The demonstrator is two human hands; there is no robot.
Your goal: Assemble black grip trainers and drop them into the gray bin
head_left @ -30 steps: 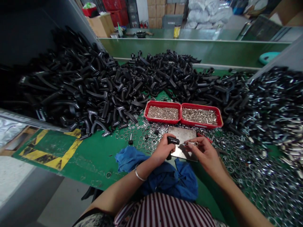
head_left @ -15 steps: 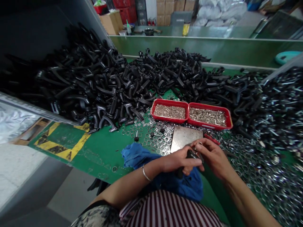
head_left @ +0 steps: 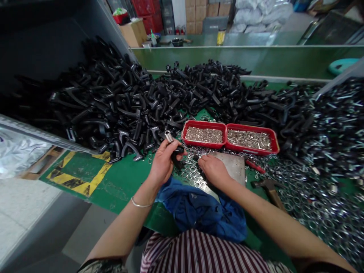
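Observation:
My left hand (head_left: 162, 163) is closed around a black plastic handle (head_left: 178, 152), held above the loose washers. A coiled metal spring (head_left: 169, 137) sticks up beyond the fingers of that hand. At the near left corner of the steel plate (head_left: 234, 167), my right hand (head_left: 212, 170) is closed with its fingertips down. A small black-headed bolt (head_left: 196, 157) shows at those fingertips; its shank is hidden. Metal rings (head_left: 195, 178) lie scattered between the two hands. A crumpled blue cloth (head_left: 196, 208) lies in front of my body.
Two red trays (head_left: 226, 137) of small metal pins stand behind the plate. Black handles (head_left: 136, 98) are heaped across the back and left. On the right lie a hammer (head_left: 271, 191), a red-handled tool (head_left: 255, 166) and many loose metal rings (head_left: 313, 212).
My hands have come apart from over the blue cloth. The left moved left and forward with the black handle; the right moved left to the black-headed bolt. The hammer has come into view.

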